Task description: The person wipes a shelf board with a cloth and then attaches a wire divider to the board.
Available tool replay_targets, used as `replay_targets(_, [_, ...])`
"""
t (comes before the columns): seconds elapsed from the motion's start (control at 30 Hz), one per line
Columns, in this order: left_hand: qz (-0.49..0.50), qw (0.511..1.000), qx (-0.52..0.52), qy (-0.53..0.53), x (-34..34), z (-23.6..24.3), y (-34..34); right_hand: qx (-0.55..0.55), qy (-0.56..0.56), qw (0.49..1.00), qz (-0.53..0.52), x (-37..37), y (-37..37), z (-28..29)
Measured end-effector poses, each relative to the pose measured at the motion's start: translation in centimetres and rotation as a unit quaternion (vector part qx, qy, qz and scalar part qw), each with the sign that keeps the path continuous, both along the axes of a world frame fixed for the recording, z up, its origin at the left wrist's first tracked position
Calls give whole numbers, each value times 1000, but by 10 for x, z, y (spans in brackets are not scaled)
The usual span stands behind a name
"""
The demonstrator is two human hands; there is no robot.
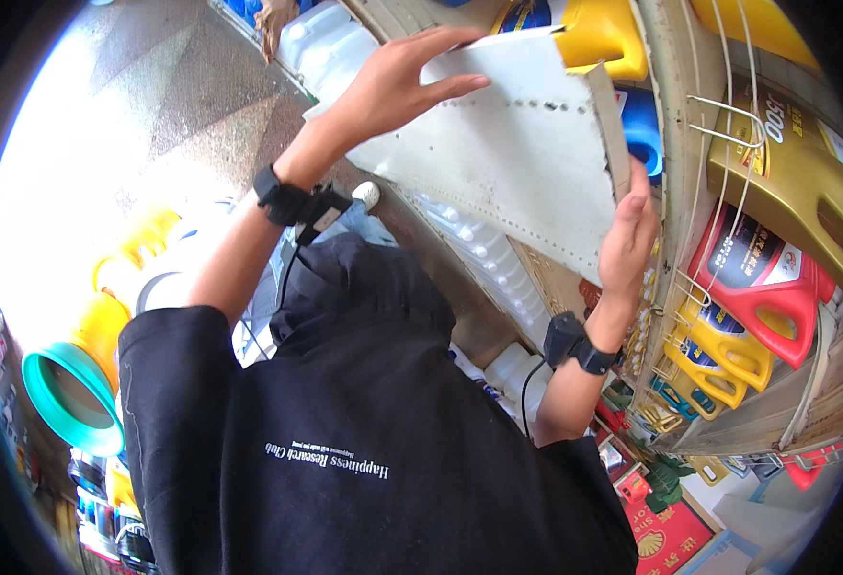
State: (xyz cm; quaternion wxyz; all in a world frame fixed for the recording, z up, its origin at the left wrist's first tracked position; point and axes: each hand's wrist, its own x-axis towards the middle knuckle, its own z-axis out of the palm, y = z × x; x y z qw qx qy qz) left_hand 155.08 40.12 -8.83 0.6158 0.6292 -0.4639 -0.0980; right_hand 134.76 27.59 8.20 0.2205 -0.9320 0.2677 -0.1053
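One white perforated panel [512, 158] lies between left fingers [441, 43] and right fingers [630, 216], both holding its edges.

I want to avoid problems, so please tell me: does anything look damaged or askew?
The white perforated panel: its edge beside the right hand looks jagged, perhaps chipped, where a straight edge seems normal.
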Motion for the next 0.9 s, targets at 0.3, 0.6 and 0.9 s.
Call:
replay_targets(0.3, [-18,988,49,148,-3,-16,36,4,42,999,-3,1,46,10])
replay_targets(0.6, [-59,992,66,90,-7,-13,72,15,51,998,41,-7,75,21])
replay_targets(0.9, [-72,989,132,0,-3,-3,132,50,181,980,70,-73,72,48])
